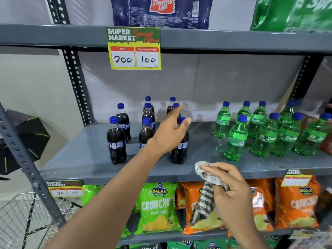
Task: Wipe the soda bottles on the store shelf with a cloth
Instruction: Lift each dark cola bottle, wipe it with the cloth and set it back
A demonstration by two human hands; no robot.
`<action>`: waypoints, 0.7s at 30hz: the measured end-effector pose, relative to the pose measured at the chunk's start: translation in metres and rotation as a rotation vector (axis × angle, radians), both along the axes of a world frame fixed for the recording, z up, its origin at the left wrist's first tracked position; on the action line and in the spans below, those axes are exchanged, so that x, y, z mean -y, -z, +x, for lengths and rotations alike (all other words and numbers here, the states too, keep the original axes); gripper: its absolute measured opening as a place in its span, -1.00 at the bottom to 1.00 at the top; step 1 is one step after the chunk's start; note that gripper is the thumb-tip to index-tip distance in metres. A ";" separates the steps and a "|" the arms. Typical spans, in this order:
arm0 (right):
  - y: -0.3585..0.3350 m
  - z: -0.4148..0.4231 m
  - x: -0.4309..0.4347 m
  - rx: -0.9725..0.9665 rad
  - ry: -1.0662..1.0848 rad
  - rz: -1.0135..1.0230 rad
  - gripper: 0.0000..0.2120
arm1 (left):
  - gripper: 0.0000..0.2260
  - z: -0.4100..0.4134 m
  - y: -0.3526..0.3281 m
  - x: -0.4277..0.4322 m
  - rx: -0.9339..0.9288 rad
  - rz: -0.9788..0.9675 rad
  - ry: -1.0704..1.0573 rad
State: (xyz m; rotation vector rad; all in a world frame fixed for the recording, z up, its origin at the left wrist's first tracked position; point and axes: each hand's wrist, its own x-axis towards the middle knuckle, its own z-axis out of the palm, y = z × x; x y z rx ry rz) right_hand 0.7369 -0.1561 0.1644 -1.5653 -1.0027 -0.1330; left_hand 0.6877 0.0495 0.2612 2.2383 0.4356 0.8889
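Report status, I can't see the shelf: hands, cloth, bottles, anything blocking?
Left hand open, reaching among cola bottles, gripping none. Right hand shut on cloth, off the bottles. Nothing blocking.

Grey metal rack [233, 40] with perforated dark uprights [75, 83], standing against a plain pale wall [32, 78]. A translucent sheet [215, 81] backs the middle tier. Yellow price card [133, 48] hangs on the upper shelf edge. Wire cart [21, 218] lower left. Light is even, with soft shadows.
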 end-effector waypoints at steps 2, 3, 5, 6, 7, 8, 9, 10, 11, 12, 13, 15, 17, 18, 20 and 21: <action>-0.003 0.002 0.004 -0.005 0.011 0.008 -0.28 | -0.54 0.009 0.005 -0.007 -0.048 -0.179 0.049; -0.004 0.003 0.007 -0.005 0.015 0.012 -0.29 | -0.56 0.013 0.008 -0.009 -0.057 -0.213 0.050; -0.005 0.005 0.011 -0.001 0.014 0.018 -0.29 | -0.60 0.016 0.013 -0.011 -0.050 -0.232 0.045; -0.005 0.005 0.012 -0.001 0.010 0.018 -0.30 | -0.61 0.016 0.013 -0.011 -0.038 -0.244 0.052; -0.004 0.007 0.014 -0.002 0.006 0.016 -0.30 | -0.63 0.016 0.013 -0.010 -0.021 -0.263 0.062; -0.004 0.008 0.014 -0.002 0.002 0.016 -0.30 | -0.66 0.015 0.012 -0.010 0.000 -0.284 0.068; -0.002 0.010 0.014 -0.004 0.000 0.016 -0.30 | -0.71 0.015 0.012 -0.011 0.011 -0.290 0.069; -0.002 0.011 0.014 -0.009 -0.001 0.015 -0.30 | -0.76 0.016 0.013 -0.011 0.017 -0.282 0.072; -0.001 0.013 0.014 -0.010 -0.002 0.015 -0.29 | -0.80 0.016 0.015 -0.011 0.015 -0.262 0.074; -0.001 0.013 0.013 -0.010 -0.005 0.016 -0.28 | -0.82 0.016 0.017 -0.011 0.010 -0.239 0.078; -0.002 0.014 0.011 -0.009 -0.007 0.014 -0.28 | -0.83 0.015 0.020 -0.010 0.007 -0.217 0.084; -0.005 0.016 0.009 0.007 -0.006 0.014 -0.28 | -0.82 0.013 0.022 -0.006 0.043 -0.181 0.104; -0.011 0.019 0.006 0.064 0.001 0.033 -0.32 | -0.81 0.010 0.020 0.000 0.130 -0.221 0.150; -0.015 0.020 0.005 0.114 0.012 0.053 -0.36 | -0.81 0.008 0.015 0.005 0.193 -0.295 0.188; -0.026 0.019 0.000 0.243 0.060 0.097 -0.42 | -0.83 0.004 0.006 0.016 0.310 -0.472 0.282; -0.033 0.017 -0.002 0.312 0.089 0.115 -0.42 | -0.82 0.003 0.001 0.020 0.346 -0.539 0.328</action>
